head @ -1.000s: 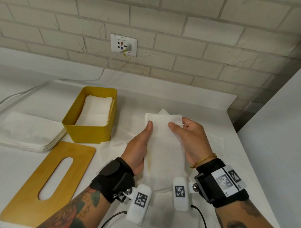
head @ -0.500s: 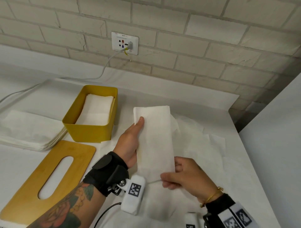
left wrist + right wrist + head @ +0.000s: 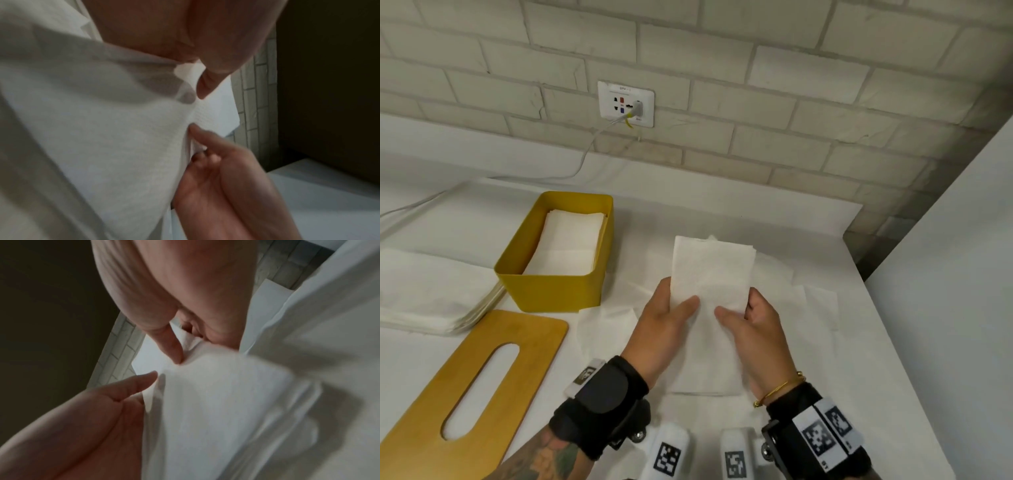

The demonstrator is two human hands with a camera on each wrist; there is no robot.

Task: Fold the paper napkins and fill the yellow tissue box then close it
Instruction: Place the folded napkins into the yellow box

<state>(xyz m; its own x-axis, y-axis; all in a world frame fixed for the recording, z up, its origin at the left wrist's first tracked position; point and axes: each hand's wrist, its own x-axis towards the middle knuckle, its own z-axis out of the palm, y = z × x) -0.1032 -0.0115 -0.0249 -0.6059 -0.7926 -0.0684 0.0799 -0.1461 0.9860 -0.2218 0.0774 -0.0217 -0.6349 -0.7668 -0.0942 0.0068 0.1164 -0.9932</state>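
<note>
Holding the folded paper napkin (image 3: pixel 711 274) at centre frame, just above the white table (image 3: pixel 859 342), both hands pinch its two long edges. The left hand (image 3: pixel 664 329) has its thumb on the napkin's face and its fingers behind; the right hand (image 3: pixel 755 330) mirrors it on the opposite edge, thumb on top. The wrist views show the thumbs pressing into the sheet. The napkin is a thin, embossed, multi-layered strip. I judge it very light, soft and limp, prone to sagging or springing open, and easy to tear, so a gentle pinch at the long edges near mid-length, or a flat support beneath, suits it best.

Half a second earlier the right hand gripped the bottom end while the left held one side with the strip raised; now both hands sit level at the lower middle, and the strip points to the top of the frame.

Left of centre, the yellow tissue box (image 3: pixel 558 291) stands open with folded napkins (image 3: pixel 570 240) inside. Its slotted wooden lid (image 3: pixel 517 342) lies flat at lower left, beside a stack of unfolded napkins (image 3: pixel 431 294) at the left edge.
</note>
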